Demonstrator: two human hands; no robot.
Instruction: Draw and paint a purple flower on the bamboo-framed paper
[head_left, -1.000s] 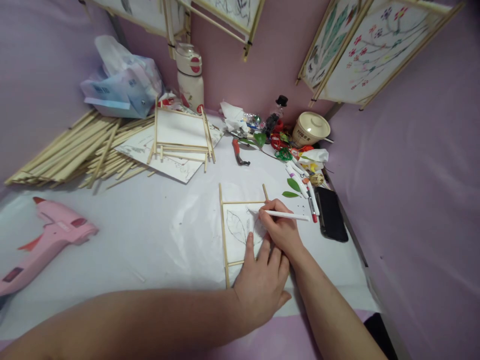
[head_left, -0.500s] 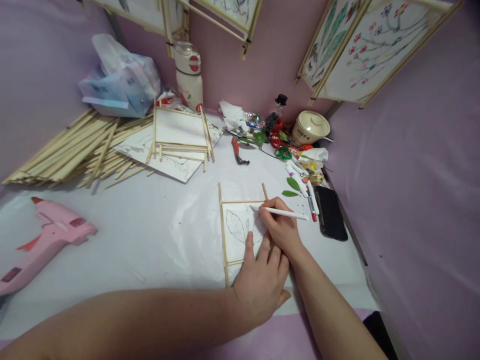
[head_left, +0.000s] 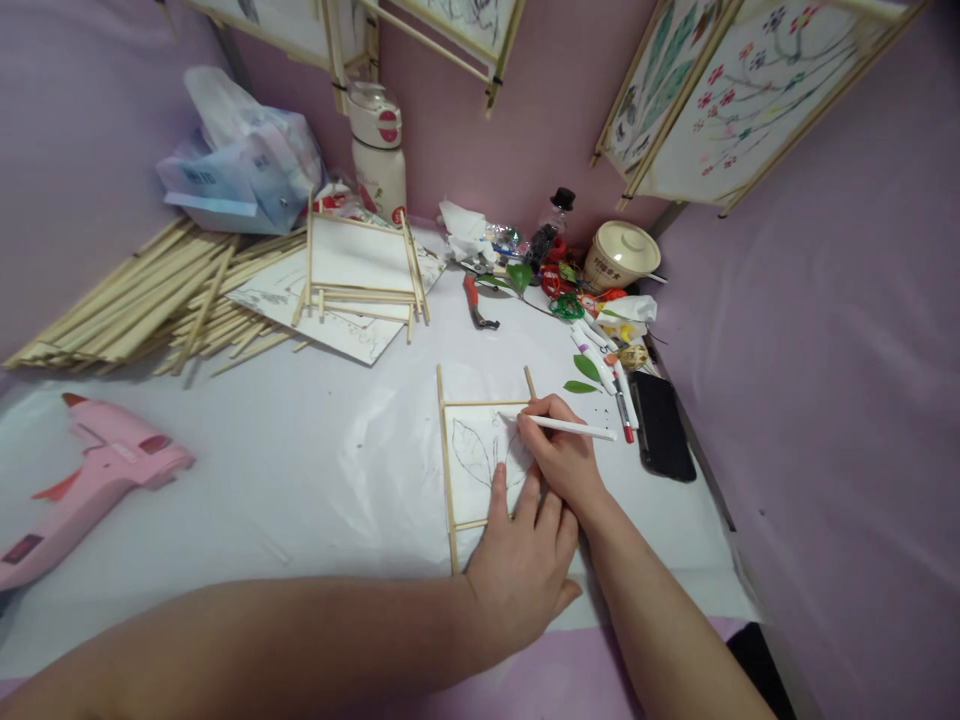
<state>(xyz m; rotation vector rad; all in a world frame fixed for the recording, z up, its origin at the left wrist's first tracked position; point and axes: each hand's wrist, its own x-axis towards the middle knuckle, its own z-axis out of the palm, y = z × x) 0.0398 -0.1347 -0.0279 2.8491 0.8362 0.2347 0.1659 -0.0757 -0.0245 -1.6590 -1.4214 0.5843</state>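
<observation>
A broad stretch of white table (head_left: 315,470) separates the pink glue gun (head_left: 112,465) from the stick-framed paper (head_left: 472,455) near the front edge. The left hand (head_left: 525,570), fingers slightly spread, lies across the paper's lower part; the right hand (head_left: 564,455) pinches a white pen (head_left: 581,429) at its upper part, short of the phone (head_left: 664,428) by the right edge.

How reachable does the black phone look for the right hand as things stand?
Probably yes: the phone lies right of the right hand, and a strip of white covering between them looks unobstructed, though that hand holds a white pen it may need to lay down.
</observation>
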